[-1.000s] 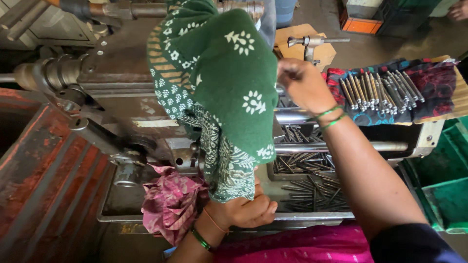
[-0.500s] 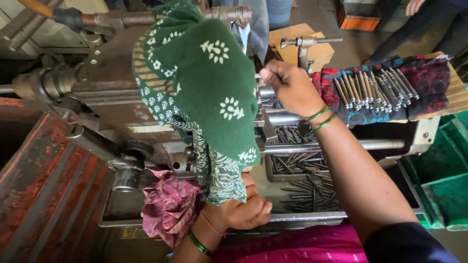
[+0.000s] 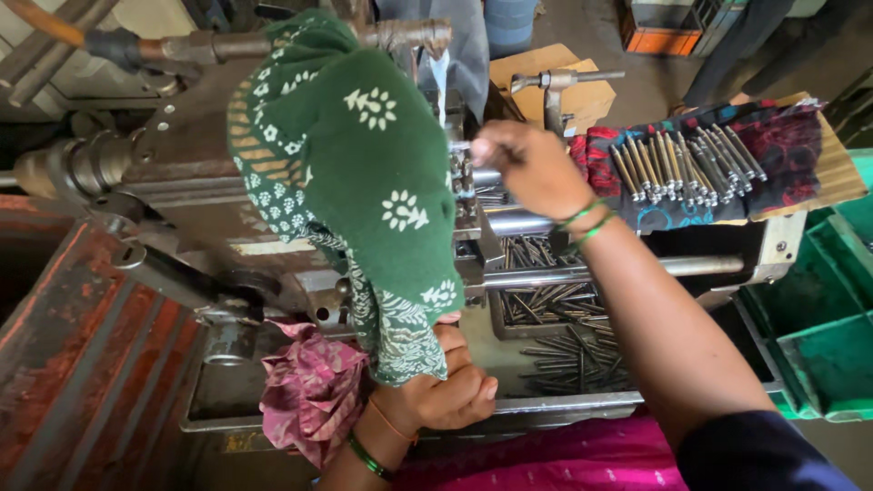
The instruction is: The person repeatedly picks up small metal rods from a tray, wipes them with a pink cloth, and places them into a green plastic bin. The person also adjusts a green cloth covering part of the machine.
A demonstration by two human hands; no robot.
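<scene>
Right hand (image 3: pixel 527 168) is shifting left toward the machine's clamp (image 3: pixel 466 186), fingers pinched together; can't tell what's in them. Left hand (image 3: pixel 446 386) is gripping the hanging green white-flowered cloth (image 3: pixel 364 182).

The machine bed (image 3: pixel 509 414) is a grey metal tray with a raised front rim. Loose metal pins (image 3: pixel 555 305) lie scattered in its recess, beneath two horizontal steel bars (image 3: pixel 691 265). A crumpled pink cloth (image 3: pixel 314 391) lies at the tray's left front corner. To the right, a wooden board (image 3: pixel 841 168) carries a dark patterned cloth (image 3: pixel 782 136), and a row of finished metal rods (image 3: pixel 682 164) lies side by side on that cloth. Green plastic crates (image 3: pixel 818 355) sit just beside the tray's right end.
</scene>
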